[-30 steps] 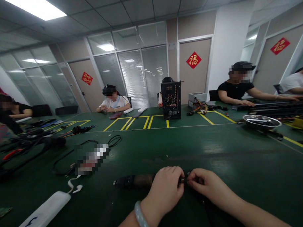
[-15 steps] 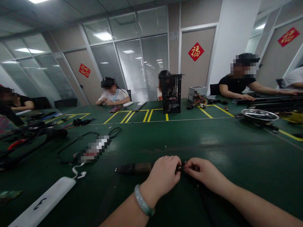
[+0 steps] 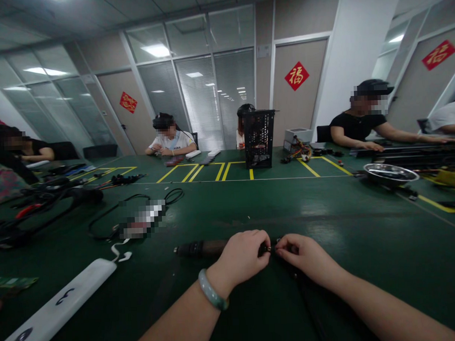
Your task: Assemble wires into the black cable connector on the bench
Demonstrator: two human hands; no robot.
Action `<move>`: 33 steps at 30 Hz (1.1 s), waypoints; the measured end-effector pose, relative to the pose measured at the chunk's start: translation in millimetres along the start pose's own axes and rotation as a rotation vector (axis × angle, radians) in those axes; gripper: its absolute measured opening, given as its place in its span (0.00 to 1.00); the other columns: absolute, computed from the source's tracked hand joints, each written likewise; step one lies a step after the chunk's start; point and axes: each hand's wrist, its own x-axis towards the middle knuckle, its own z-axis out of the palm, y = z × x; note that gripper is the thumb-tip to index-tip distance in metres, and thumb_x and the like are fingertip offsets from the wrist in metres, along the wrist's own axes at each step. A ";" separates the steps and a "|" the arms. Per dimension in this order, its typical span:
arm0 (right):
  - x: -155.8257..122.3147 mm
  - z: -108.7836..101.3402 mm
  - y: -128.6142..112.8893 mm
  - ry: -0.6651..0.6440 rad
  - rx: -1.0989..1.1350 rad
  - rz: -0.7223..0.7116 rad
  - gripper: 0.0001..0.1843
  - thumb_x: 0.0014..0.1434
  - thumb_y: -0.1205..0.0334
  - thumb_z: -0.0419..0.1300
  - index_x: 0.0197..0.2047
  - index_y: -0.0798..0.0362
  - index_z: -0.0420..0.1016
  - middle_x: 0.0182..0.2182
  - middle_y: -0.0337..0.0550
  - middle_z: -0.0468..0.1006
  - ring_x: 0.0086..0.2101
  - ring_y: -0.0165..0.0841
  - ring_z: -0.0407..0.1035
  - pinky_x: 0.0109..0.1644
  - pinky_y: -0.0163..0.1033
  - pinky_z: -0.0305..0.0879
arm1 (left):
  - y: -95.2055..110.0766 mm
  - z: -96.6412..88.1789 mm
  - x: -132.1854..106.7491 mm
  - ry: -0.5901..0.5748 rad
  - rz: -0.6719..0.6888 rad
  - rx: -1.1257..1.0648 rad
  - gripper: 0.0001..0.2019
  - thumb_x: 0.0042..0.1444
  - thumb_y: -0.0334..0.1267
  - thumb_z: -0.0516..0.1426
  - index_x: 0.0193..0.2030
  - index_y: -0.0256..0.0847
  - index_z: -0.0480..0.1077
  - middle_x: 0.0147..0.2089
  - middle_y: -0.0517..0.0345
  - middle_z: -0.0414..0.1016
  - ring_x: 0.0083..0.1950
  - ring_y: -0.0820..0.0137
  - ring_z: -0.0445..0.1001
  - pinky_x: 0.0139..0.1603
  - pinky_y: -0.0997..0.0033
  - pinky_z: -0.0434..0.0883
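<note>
A dark cylindrical tool [image 3: 200, 249] lies on the green table [image 3: 326, 226] just in front of me, its length running left to right. My left hand [image 3: 242, 256], with a pale green bangle on the wrist, is closed round the tool's right end. My right hand [image 3: 304, 256] pinches a small dark part right at the tool's tip, touching the left fingers. What the small part is I cannot make out. A dark cable runs from under my right hand towards me.
A white power strip [image 3: 56, 310] lies at the near left, with white earbuds [image 3: 120, 254] and black cables [image 3: 113, 214] beyond it. A metal bowl [image 3: 391, 173] sits at the right, a black mesh case [image 3: 259, 145] at the far middle. Several people sit round the table.
The view has tilted up a little, so my hands sit slightly higher in the frame. Both hands keep the same grip on the tool and the small part.
</note>
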 end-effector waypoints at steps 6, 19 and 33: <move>0.2 0.0 -1.2 0.006 0.016 0.004 0.05 0.60 0.60 0.58 0.36 0.50 0.75 0.29 0.36 0.76 0.30 0.31 0.69 0.32 0.32 0.61 | 1.6 3.0 -1.9 0.032 -0.017 0.009 0.10 0.54 0.32 0.57 0.44 0.45 0.66 0.40 0.62 0.72 0.41 0.66 0.71 0.43 0.66 0.66; 0.0 1.9 -1.7 0.014 -0.064 -0.011 0.05 0.60 0.60 0.57 0.36 0.50 0.75 0.29 0.36 0.76 0.30 0.31 0.70 0.32 0.33 0.61 | 0.5 6.7 2.4 0.027 -0.020 0.056 0.04 0.58 0.37 0.58 0.39 0.44 0.66 0.38 0.63 0.72 0.40 0.68 0.71 0.41 0.68 0.66; -0.2 1.1 -9.9 0.018 -0.089 0.013 0.07 0.61 0.59 0.57 0.35 0.49 0.76 0.32 0.37 0.78 0.32 0.33 0.71 0.34 0.35 0.63 | 1.6 8.7 2.9 0.010 0.005 0.108 0.06 0.58 0.34 0.58 0.42 0.44 0.66 0.40 0.60 0.73 0.42 0.66 0.72 0.43 0.67 0.67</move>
